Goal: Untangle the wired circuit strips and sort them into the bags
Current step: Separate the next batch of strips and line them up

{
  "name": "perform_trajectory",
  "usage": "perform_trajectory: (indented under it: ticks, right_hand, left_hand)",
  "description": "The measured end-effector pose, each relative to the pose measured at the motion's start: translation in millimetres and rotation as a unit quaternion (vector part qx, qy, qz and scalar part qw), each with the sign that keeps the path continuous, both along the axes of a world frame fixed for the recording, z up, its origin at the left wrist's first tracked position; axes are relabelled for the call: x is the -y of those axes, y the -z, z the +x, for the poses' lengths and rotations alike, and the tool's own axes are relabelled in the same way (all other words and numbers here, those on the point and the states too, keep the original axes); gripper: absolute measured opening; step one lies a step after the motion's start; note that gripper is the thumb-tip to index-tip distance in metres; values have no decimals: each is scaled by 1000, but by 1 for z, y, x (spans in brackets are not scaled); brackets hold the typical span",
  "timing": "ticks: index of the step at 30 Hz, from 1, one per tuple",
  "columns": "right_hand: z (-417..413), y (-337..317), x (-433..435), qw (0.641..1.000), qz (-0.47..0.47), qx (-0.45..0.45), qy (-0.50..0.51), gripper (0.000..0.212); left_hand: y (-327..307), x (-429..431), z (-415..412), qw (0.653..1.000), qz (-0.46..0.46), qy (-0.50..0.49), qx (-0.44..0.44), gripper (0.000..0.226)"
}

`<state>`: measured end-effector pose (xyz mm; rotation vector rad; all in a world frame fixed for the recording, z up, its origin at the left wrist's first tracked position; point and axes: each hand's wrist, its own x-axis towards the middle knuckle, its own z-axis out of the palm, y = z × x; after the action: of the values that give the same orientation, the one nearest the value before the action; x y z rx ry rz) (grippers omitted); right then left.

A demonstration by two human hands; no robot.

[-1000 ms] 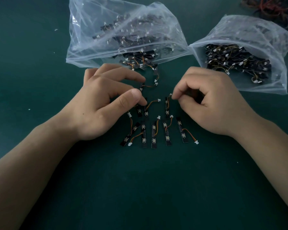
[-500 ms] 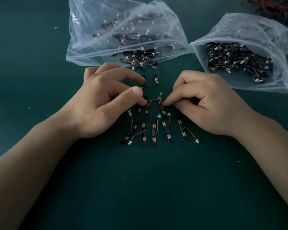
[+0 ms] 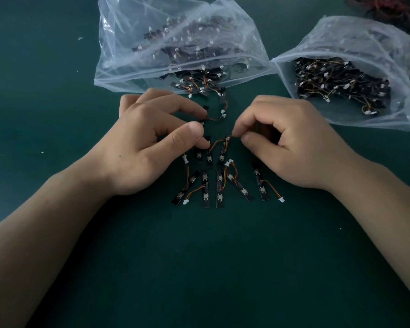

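On the green table (image 3: 199, 268), loose circuit strips (image 3: 219, 185) lie fanned out between the 2 hands. The right hand (image 3: 291, 147) pinches the wire end of a single strip (image 3: 222, 151) between thumb and forefinger. The left hand (image 3: 149, 143) is curled, fingertips down on the strips under it; whether it grips any cannot be told. Farther off sit 2 clear bags of strips: the left bag (image 3: 152, 31), its mouth spilling several, and the right bag (image 3: 365, 43).

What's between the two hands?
In the head view, black circuit strips with orange wires lie on the green table between the left hand and right hand.
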<state>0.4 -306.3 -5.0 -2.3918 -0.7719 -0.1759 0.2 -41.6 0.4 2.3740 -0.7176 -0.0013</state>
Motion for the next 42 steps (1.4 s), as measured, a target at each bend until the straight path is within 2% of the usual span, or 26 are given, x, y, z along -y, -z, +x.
perform_trajectory:
  ticks: [9,14,21,24,42]
  right_hand:
    - [-11,-6,2,995,14,-49,-80,24]
    - [-7,0,-2,1000,6,1,-4,10]
    - [-5,4,-6,997,4,16,71,18]
    - [-4,4,-7,997,-10,2,73,23]
    - [-1,6,-8,998,-10,-26,58,18]
  left_hand:
    - [-1,0,-1,1000,4,-2,-2,54]
    - [-1,-1,0,1000,5,0,1,54]
    - [0,-1,1,1000,6,2,3,53]
    - [0,-1,1,1000,7,1,4,53]
    - [0,-1,1,1000,8,-1,7,52]
